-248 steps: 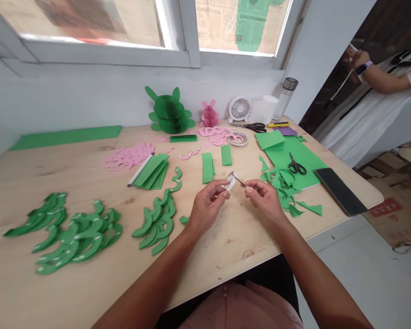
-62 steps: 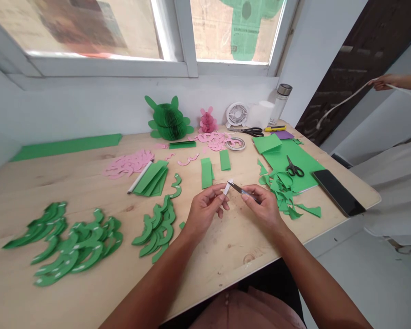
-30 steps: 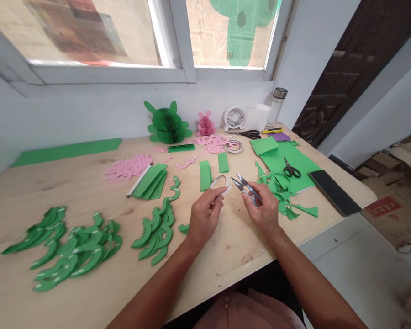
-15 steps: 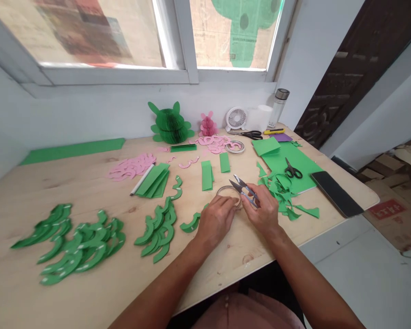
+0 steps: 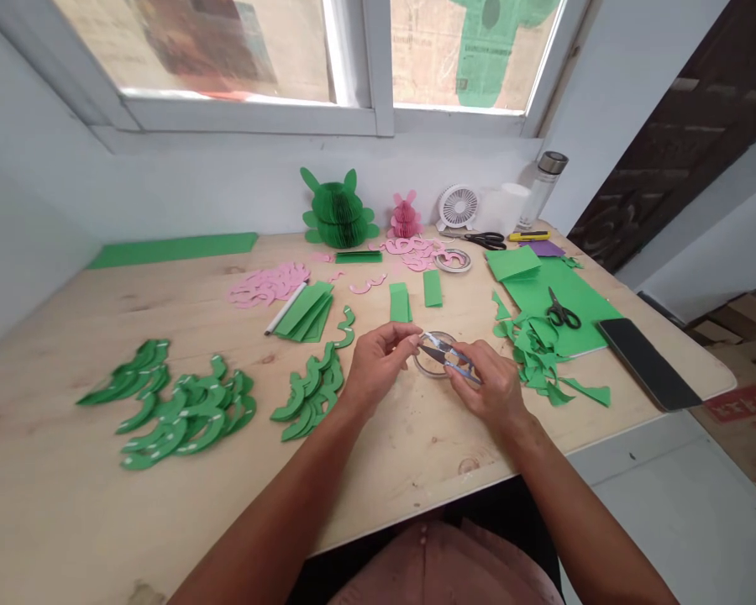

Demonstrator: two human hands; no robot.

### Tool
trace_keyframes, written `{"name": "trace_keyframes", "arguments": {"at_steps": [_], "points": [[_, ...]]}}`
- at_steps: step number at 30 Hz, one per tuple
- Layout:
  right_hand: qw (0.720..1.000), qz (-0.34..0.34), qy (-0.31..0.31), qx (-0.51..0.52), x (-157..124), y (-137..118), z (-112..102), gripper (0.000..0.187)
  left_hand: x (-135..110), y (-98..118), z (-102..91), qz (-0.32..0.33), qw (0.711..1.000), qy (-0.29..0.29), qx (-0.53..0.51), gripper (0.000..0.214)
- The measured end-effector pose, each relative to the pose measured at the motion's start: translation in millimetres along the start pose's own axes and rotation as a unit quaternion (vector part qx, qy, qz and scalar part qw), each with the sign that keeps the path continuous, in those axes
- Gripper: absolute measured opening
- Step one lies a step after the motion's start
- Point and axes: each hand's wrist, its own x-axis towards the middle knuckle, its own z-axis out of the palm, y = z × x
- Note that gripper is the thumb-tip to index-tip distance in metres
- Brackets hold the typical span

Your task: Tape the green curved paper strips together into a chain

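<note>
My right hand (image 5: pixel 488 378) is closed around a pair of thread snips (image 5: pixel 438 351), whose blades are parted and point left. Thumb and fingertips of my left hand (image 5: pixel 381 357) are pinched together at the blade tips; what they hold, if anything, is too small to make out. A tape roll (image 5: pixel 417 367) lies flat on the table beneath the snips. Left of my left hand is a pile of green scalloped paper strips (image 5: pixel 312 391), and beyond it lie folded green paper pieces (image 5: pixel 400 302).
More green scalloped strips (image 5: pixel 189 412) and pink cutouts (image 5: pixel 268 284) lie left. Green scraps (image 5: pixel 538 357), small scissors (image 5: pixel 562 311) and a phone (image 5: pixel 648 363) are right. Behind stand green (image 5: pixel 338 214) and pink honeycomb figures (image 5: pixel 405 218), a fan (image 5: pixel 458 207) and a bottle (image 5: pixel 542 192).
My left hand has lifted off the tape roll and now pinches near the snips' tips. The snips remain in my right hand. The view has shifted slightly left and down.
</note>
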Motion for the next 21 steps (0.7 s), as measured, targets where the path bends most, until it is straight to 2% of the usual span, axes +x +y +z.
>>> {"name": "trace_keyframes", "arguments": {"at_steps": [6,11,17,21], "points": [[0.999,-0.01,-0.032,0.011,-1.3,0.3,0.5,0.024,0.2,1.4,-3.9,-0.015,0.999,-0.024,0.027,0.015],[0.999,-0.006,-0.049,0.011,-1.2,-0.4,0.2,0.025,0.5,-0.4,-5.0,0.002,0.998,-0.03,0.057,0.011],[0.998,0.0,-0.05,0.026,-0.8,0.0,-0.2,0.024,-0.8,2.7,-7.1,0.082,0.984,-0.038,0.152,0.01],[0.998,0.007,-0.052,0.037,-0.5,-0.6,-1.1,0.023,-2.2,5.3,-10.0,0.158,0.952,-0.044,0.257,0.011]]}}
